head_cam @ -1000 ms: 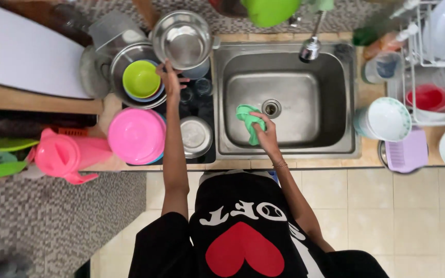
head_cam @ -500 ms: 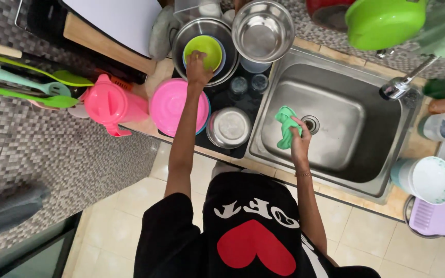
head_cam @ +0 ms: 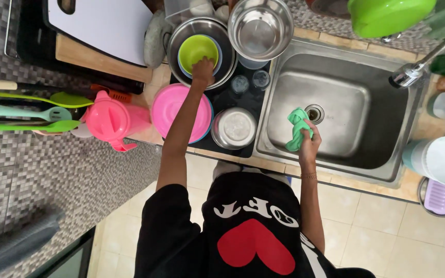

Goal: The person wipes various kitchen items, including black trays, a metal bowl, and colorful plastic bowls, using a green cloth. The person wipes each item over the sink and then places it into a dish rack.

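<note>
- The left hand [head_cam: 202,70] reaches up across the worktop [head_cam: 130,69] and closes on the near rim of the lime-green bowl [head_cam: 198,50], fingers curled over the edge. A rim pinch suits a bowl nested inside another vessel, where the sides cannot be reached.
- That green bowl sits inside a bluish bowl, and both sit in a wide steel basin [head_cam: 178,41]. Stacking by size this way keeps the pile compact beside the sink.
- The right hand [head_cam: 309,142] is bunched around a green cloth [head_cam: 297,128], which sticks out above the fist. It hangs over the steel sink [head_cam: 387,149], near the drain hole [head_cam: 314,112], so any drips would likely fall into the basin rather than onto the floor.
- A second steel bowl [head_cam: 260,28] stands just behind the sink's left corner, mouth up.
- A pink plate [head_cam: 173,110] and a small steel dish [head_cam: 234,127] lie on the dark draining area under the reaching arm, close to the sink, probably for easy pick-up.
- A pink jug [head_cam: 110,121] lies at the worktop's edge, beside green utensils [head_cam: 32,100].
- The tap [head_cam: 413,72] points in from the right side of the sink.
</note>
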